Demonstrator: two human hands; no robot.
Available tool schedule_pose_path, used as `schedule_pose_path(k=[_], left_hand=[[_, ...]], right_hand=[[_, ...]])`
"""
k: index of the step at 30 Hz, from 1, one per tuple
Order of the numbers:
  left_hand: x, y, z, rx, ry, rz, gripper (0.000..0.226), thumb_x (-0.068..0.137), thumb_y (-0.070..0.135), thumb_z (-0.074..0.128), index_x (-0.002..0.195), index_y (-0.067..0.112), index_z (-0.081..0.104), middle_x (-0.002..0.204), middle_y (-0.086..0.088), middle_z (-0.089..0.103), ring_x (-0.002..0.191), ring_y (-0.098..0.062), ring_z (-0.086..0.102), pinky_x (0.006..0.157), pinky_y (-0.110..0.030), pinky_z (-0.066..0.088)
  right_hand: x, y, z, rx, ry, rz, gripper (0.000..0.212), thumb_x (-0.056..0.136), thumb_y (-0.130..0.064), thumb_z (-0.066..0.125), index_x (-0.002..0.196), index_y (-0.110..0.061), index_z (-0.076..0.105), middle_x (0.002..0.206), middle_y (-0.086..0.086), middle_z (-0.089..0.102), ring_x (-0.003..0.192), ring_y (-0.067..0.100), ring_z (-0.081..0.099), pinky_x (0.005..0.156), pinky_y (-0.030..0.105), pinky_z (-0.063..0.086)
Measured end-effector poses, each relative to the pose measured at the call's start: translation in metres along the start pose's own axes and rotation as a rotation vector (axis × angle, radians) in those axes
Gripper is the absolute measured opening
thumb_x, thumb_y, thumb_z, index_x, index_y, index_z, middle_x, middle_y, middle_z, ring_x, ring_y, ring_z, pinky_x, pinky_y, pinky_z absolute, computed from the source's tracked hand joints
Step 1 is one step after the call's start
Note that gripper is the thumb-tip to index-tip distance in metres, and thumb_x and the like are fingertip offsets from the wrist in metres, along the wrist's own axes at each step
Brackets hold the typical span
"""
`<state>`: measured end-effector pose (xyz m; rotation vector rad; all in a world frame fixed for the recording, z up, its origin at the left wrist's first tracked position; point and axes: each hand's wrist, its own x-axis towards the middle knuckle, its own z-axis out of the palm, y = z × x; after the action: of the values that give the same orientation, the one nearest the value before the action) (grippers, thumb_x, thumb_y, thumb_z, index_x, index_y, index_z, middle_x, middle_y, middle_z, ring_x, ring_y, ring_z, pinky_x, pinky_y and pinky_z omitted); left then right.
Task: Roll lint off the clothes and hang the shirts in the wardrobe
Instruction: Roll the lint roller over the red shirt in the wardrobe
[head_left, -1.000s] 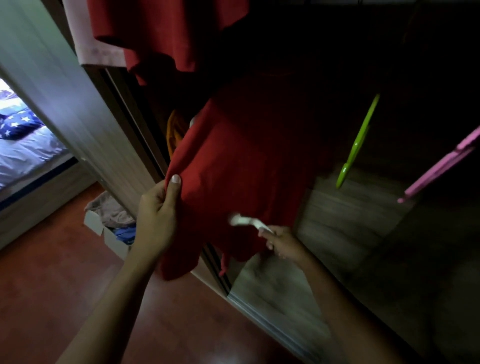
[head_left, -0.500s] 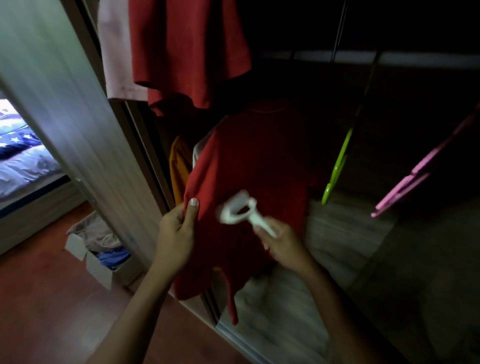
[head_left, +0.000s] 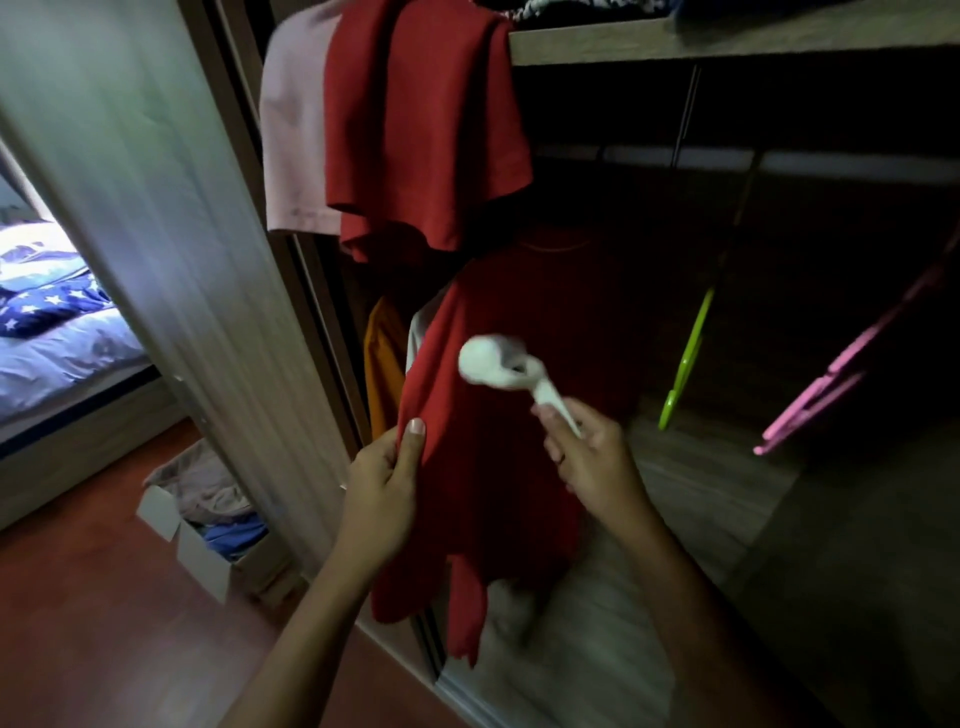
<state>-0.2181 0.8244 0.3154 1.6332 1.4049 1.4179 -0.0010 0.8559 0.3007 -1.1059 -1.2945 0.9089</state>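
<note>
A red shirt (head_left: 519, 322) hangs inside the dark wardrobe. My left hand (head_left: 382, 488) pinches its left edge between thumb and fingers and holds the cloth taut. My right hand (head_left: 589, 457) grips the handle of a white lint roller (head_left: 501, 369), whose blurred head lies against the shirt's front, up and to the left of the hand. Another red garment (head_left: 426, 124) and a pale pink one (head_left: 293, 130) hang draped over the shelf edge above.
The wardrobe's sliding door (head_left: 171, 260) stands at the left. A green hanger (head_left: 685, 358) and a pink hanger (head_left: 831, 379) hang at the right. An orange garment (head_left: 382, 364) shows behind the shirt. A cardboard box (head_left: 197, 525) of clothes sits on the floor; a bed (head_left: 57, 332) lies beyond.
My right hand has lifted the lint roller up the shirt's front. My view has tilted upward, showing the shelf. My left hand keeps its hold on the shirt's edge.
</note>
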Motion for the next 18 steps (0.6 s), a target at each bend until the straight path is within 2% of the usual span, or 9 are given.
schedule_pose_path(k=[1,3,5,7,9,12,15,16,18], left_hand=[[0.001,0.001,0.001,0.01,-0.001,0.003,0.051,0.106,0.037,0.044,0.065,0.007,0.044,0.056,-0.002,0.043,0.05,-0.015,0.041,0.05,-0.029,0.031],[0.002,0.004,0.003,0.02,-0.015,0.016,0.051,0.106,0.037,0.045,0.063,0.01,0.04,0.054,-0.003,0.04,0.048,-0.016,0.039,0.049,-0.029,0.03],[0.003,0.003,0.003,0.013,-0.012,0.007,0.053,0.106,0.036,0.045,0.061,0.01,0.039,0.051,0.001,0.041,0.046,-0.014,0.04,0.047,-0.027,0.031],[0.0,0.009,0.004,0.01,-0.046,0.022,0.051,0.107,0.034,0.045,0.058,0.017,0.04,0.048,0.008,0.041,0.043,-0.007,0.04,0.045,-0.021,0.031],[0.0,0.007,0.003,0.003,-0.041,0.018,0.05,0.106,0.035,0.045,0.059,0.018,0.042,0.049,0.007,0.043,0.045,-0.008,0.041,0.046,-0.023,0.031],[0.0,0.006,0.002,-0.013,-0.049,0.014,0.053,0.106,0.039,0.045,0.062,0.009,0.041,0.053,-0.001,0.041,0.047,-0.017,0.039,0.047,-0.029,0.029],[-0.001,0.009,0.001,0.0,-0.05,0.017,0.053,0.104,0.042,0.045,0.065,0.007,0.039,0.055,-0.005,0.039,0.048,-0.019,0.036,0.048,-0.031,0.028],[-0.002,0.01,0.002,-0.004,-0.055,0.015,0.054,0.104,0.044,0.045,0.065,0.006,0.041,0.055,-0.007,0.041,0.048,-0.02,0.037,0.048,-0.033,0.029],[-0.003,0.011,0.002,-0.034,-0.074,0.002,0.062,0.103,0.052,0.045,0.07,-0.001,0.048,0.056,-0.018,0.05,0.047,-0.033,0.041,0.047,-0.041,0.035]], right_hand=[[0.006,-0.006,-0.001,0.049,0.049,0.012,0.026,0.102,-0.026,0.055,0.1,-0.003,0.066,0.055,-0.004,0.044,0.04,0.003,0.034,0.038,0.019,0.027],[0.015,-0.016,-0.003,0.096,0.1,-0.007,0.027,0.103,-0.031,0.052,0.106,-0.01,0.067,0.059,-0.001,0.046,0.04,0.005,0.035,0.037,0.02,0.027],[0.019,-0.016,-0.002,0.099,0.124,-0.038,0.026,0.104,-0.034,0.051,0.107,-0.014,0.067,0.064,0.002,0.048,0.043,0.007,0.037,0.039,0.02,0.029],[0.014,-0.007,-0.005,0.1,0.165,-0.047,0.026,0.104,-0.033,0.05,0.105,-0.012,0.063,0.065,0.004,0.047,0.045,0.009,0.038,0.039,0.021,0.029],[0.01,0.017,-0.001,0.049,0.121,-0.02,0.027,0.104,-0.031,0.052,0.098,-0.006,0.058,0.061,0.003,0.046,0.043,0.008,0.038,0.039,0.02,0.029],[-0.005,0.055,0.004,-0.069,-0.033,0.076,0.026,0.102,-0.027,0.057,0.09,-0.004,0.057,0.055,-0.004,0.046,0.043,0.005,0.04,0.042,0.018,0.031],[-0.022,0.078,0.006,-0.121,-0.17,0.135,0.022,0.101,-0.03,0.059,0.09,-0.011,0.064,0.058,-0.005,0.049,0.05,0.005,0.044,0.048,0.019,0.034],[-0.022,0.08,0.004,-0.13,-0.173,0.135,0.022,0.1,-0.031,0.059,0.089,-0.013,0.065,0.059,-0.005,0.049,0.051,0.005,0.044,0.049,0.019,0.034],[-0.013,0.078,0.002,-0.109,-0.076,0.128,0.027,0.101,-0.029,0.059,0.09,-0.005,0.063,0.059,-0.003,0.047,0.048,0.004,0.041,0.047,0.02,0.032]])
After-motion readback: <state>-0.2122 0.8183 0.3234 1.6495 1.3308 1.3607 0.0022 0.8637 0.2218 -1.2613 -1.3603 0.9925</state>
